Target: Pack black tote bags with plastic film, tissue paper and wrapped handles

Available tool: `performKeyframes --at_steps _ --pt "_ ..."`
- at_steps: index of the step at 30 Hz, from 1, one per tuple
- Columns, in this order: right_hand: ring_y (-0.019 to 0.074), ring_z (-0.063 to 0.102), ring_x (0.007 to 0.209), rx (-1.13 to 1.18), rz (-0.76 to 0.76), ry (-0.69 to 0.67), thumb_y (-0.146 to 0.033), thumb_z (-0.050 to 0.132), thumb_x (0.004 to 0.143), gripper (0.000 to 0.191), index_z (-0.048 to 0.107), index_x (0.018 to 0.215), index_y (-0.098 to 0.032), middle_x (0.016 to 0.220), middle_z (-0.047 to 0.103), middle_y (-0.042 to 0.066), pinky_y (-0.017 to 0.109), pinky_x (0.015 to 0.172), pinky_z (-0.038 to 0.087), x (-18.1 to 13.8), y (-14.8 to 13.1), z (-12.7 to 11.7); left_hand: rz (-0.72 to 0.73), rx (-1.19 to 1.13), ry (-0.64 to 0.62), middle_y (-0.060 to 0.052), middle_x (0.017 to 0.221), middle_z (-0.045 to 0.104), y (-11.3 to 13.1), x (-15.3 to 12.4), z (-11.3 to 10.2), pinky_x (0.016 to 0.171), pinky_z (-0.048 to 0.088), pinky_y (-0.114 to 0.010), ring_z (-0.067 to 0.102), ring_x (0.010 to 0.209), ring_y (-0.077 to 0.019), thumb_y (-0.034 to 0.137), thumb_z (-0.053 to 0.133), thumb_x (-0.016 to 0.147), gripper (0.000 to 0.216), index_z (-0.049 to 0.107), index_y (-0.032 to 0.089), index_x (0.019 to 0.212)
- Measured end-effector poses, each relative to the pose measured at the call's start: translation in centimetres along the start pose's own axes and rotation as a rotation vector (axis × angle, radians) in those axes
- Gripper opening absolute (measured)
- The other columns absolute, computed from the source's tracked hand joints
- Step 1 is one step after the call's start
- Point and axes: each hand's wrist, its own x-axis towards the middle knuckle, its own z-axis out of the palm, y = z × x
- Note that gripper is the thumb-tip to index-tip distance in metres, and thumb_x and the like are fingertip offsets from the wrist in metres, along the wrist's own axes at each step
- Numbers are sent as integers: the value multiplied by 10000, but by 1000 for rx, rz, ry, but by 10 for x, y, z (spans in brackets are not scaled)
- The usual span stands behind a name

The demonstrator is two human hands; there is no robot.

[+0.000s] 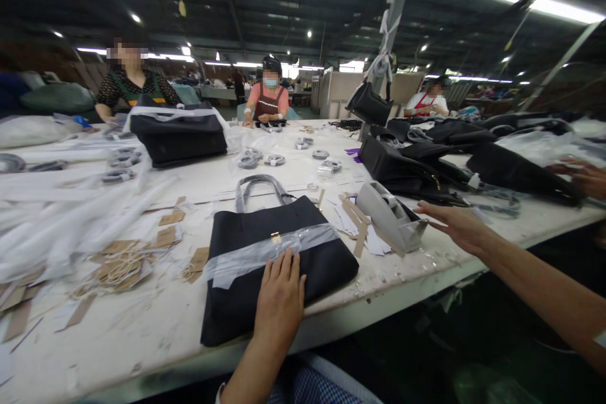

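A black handbag (246, 227) lies flat on the white table (156, 334) in front of me, its wrapped handles pointing away and a clear plastic strip (265, 251) across its middle. My left hand (280, 298) rests flat on the bag's near side, fingers stretched out and touching the strip. My right hand (458, 223) hovers open, fingers extended, just right of a grey tape dispenser (391, 214) at the table's edge.
Brown card tags with string (124, 260) and crumpled white plastic (57, 227) lie to the left. More black bags (178, 134) and tape rolls (274, 160) sit farther back. A pile of black bags (426, 167) fills the right. Three people work at the far side.
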Motion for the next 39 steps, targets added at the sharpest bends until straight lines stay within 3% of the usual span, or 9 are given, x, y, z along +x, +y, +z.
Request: performKeyframes --at_steps 3,7,13,17,22,27,32,35,39 --pt "235 490 1314 82 -61 79 -338 680 798 184 745 903 -201 1343 614 140 371 1077 374 -16 -7 -9 -1 0 -16 -113 1458 506 1 0 -1 1113 388 -464 484 1317 -264 271 418 983 429 546 139 1370" --pt "293 504 1308 47 -48 84 -363 695 762 179 774 848 -227 1342 617 136 414 1077 415 -42 -1 -23 -1 0 -14 -121 1461 501 1 0 0 1112 388 -472 482 1316 -271 267 427 978 434 542 130 1374" --pt "329 671 1074 80 111 47 -457 741 719 193 772 798 -284 1077 735 152 375 927 544 -52 49 -28 7 8 -16 -131 1464 494 1 0 0 1113 382 -472 477 1321 -278 262 418 979 431 551 129 1367" --pt "343 704 978 -26 90 57 -469 741 705 235 767 809 -260 1051 740 184 380 794 578 -36 71 -26 18 11 -9 -140 1452 506 0 0 0 1111 385 -479 478 1321 -278 267 398 984 437 547 125 1370" --pt "344 715 870 -667 -73 131 -519 637 747 296 742 848 -262 806 765 114 418 775 530 -25 68 -42 15 5 -16 -138 1459 499 1 -1 0 1113 378 -485 474 1328 -282 272 389 987 439 545 131 1372" --pt "364 683 972 -1193 -365 229 -533 457 858 415 729 1042 -281 1091 744 111 441 750 491 -47 54 -48 -6 -16 -56 -145 1488 461 4 -1 -1 1133 346 -501 439 1359 -295 260 395 987 446 531 115 1386" --pt "293 685 1009 -996 -743 28 -453 521 855 309 746 984 -287 1062 754 51 396 895 491 -70 17 11 -56 -19 -64 -147 1493 452 9 0 -6 1167 259 -579 425 1373 -297 244 404 982 431 542 122 1373" --pt "273 700 911 -802 -746 -165 -490 599 820 263 760 907 -301 960 768 35 381 866 514 -76 -10 71 -87 -2 -43 -142 1540 380 12 1 -9 1176 175 -639 333 1430 -310 287 434 981 421 554 147 1359" --pt "231 686 752 -602 -635 -486 -504 601 821 303 760 851 -247 825 760 42 331 704 523 -78 -36 154 -84 30 -36 -137 1588 279 12 2 -8 1168 187 -654 217 1477 -328 297 452 976 431 539 144 1369"
